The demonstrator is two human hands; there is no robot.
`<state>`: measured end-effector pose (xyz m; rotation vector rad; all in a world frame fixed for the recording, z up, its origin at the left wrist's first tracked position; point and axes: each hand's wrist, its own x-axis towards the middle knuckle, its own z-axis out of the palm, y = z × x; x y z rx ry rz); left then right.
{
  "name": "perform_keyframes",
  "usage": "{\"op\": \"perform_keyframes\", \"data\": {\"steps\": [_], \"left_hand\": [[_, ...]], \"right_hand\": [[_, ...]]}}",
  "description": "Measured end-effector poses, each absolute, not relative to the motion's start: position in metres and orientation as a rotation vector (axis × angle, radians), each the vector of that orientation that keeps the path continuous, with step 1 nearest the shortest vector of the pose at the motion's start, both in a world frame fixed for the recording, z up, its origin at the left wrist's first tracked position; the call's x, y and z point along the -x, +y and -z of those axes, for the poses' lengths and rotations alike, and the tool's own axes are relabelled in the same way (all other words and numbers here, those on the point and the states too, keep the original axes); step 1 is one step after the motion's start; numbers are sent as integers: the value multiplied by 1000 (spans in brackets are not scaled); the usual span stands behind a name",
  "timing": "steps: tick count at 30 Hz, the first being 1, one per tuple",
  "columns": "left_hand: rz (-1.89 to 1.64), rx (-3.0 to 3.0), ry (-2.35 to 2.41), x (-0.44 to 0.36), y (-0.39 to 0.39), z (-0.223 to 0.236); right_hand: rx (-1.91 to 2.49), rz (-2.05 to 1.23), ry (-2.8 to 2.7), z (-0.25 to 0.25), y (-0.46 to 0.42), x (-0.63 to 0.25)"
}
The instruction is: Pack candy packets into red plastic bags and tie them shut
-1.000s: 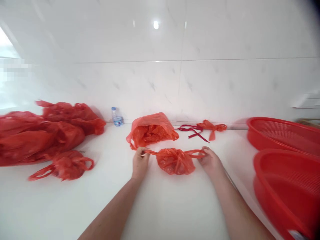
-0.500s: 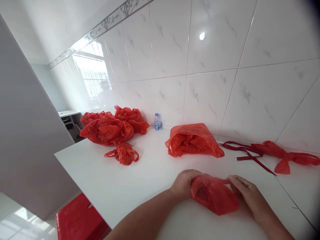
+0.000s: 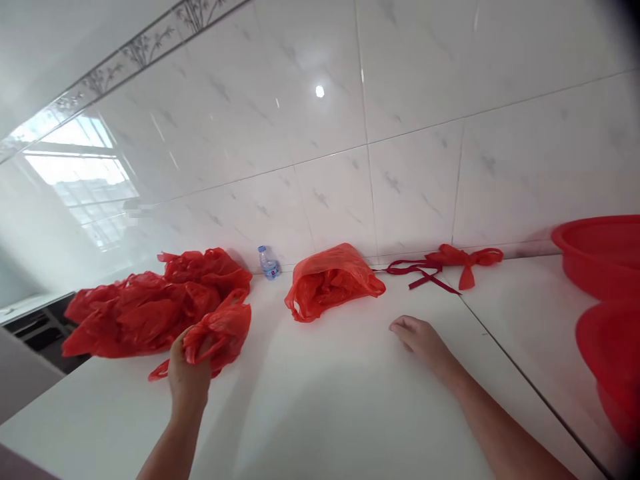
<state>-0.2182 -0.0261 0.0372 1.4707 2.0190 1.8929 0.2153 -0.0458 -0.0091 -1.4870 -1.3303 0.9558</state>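
My left hand point(image 3: 189, 377) is closed around a crumpled red plastic bag point(image 3: 233, 330), held in front of a heap of red plastic bags point(image 3: 135, 317) on the left of the table. Below it, a loop of red plastic shows beside my wrist, probably from a smaller bag mostly hidden behind the hand. My right hand point(image 3: 415, 337) hovers over the table's middle right, fingers drawn together with nothing visible in them. Beyond it, against the wall, lies a red plastic bag point(image 3: 345, 270) with its mouth towards me and more crumpled red plastic inside.
A small water bottle point(image 3: 269, 263) stands by the tiled wall. Dark red ribbon strips point(image 3: 430, 279) and a knotted red bag point(image 3: 465, 259) lie along the back. Red basins point(image 3: 605, 250) sit at the right. A seam crosses the white table point(image 3: 320, 407).
My left hand has carried the red bag from the front middle leftwards to the heap. My right hand has let go of it. The view has turned right, bringing the basins into sight.
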Motion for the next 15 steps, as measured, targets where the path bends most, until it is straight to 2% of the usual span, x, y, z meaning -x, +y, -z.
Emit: {"op": "perform_keyframes", "data": {"steps": [3,5,8,12,15], "left_hand": [[-1594,-1575,2407,217,-30,-34],[-1547,-1829,2478,201,-34,-31],[-1538,-2204,2218,168,-36,-26],[-1227,-2491,1719,126,-21,-12],[-1020,-2638,1536,95,-1,4]], "right_hand": [[1458,-952,-1340,12,-45,-215],[1435,-950,-1342,13,-45,-215],[1411,-940,-1341,14,-45,-215],[1396,-931,-1334,14,-45,-214],[1378,-933,-1333,15,-43,-215]]}}
